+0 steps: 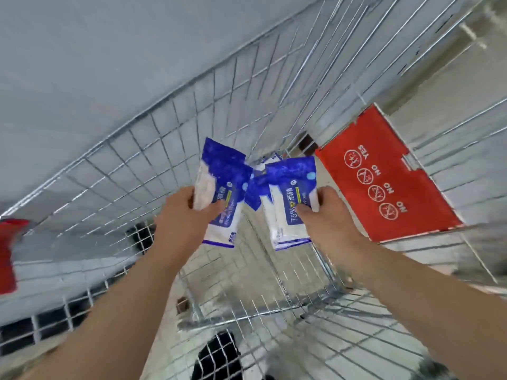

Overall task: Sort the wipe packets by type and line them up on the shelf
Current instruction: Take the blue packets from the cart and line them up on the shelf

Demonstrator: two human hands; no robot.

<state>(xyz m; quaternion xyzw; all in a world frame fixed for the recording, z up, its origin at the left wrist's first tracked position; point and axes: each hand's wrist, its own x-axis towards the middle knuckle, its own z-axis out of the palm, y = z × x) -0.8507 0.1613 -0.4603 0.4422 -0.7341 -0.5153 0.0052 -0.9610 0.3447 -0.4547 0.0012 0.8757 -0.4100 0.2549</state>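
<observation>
A: Why are both hands up over the cart (274,311)?

B: Probably comparing types. The left hand (181,215) grips one packet (222,187), the right hand (329,215) another packet (288,198), above the cart; more lie beyond, beside its red flap (384,174).

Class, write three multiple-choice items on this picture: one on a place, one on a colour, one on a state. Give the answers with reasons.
1. Where is the red flap with the YES/NO signs?
A. right of the right hand
B. left of the left hand
C. under both arms

2. What colours are the wipe packets?
A. green and yellow
B. blue and white
C. black and red

3. What are the hands doing?
A. both empty
B. only the left holds packets
C. each holds packets

Answers: 1 A, the red flap hangs on the cart beside the right hand. 2 B, the packets show it. 3 C, the left hand grips packets too.
</observation>
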